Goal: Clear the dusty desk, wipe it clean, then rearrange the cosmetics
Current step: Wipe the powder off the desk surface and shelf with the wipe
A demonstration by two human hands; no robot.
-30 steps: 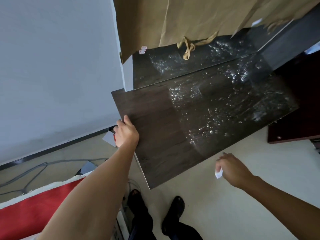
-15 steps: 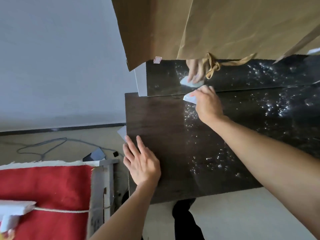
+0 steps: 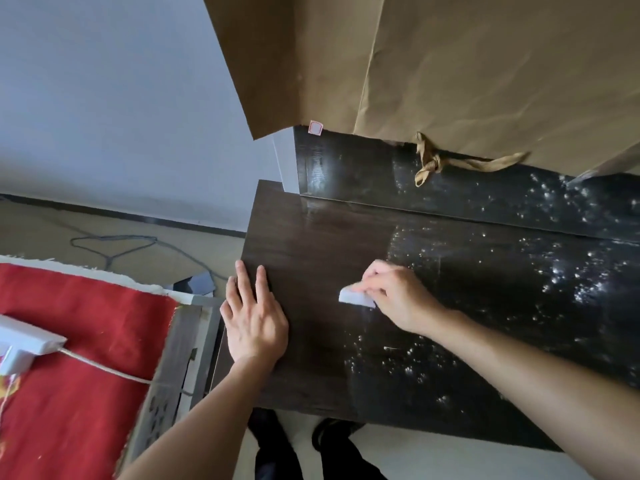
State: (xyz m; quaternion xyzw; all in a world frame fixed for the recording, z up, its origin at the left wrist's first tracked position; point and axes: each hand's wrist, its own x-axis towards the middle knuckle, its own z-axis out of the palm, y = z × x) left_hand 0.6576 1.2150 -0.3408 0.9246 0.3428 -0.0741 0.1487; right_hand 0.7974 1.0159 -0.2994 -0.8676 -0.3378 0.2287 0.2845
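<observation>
The white dust (image 3: 568,292) lay across the right half of the dark desk (image 3: 311,237), its band running frame-right of the white wipe (image 3: 356,296) pinched in the nearer right hand (image 3: 398,296), while the left hand (image 3: 252,317) pressed flat, fingers spread, at center-left.

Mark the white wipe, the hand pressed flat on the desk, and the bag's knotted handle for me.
white wipe (image 3: 356,296): head view, exposed folded end beside the fingers.
left hand (image 3: 254,323): head view, back of the hand.
knotted handle (image 3: 433,161): head view, on the knot.
</observation>
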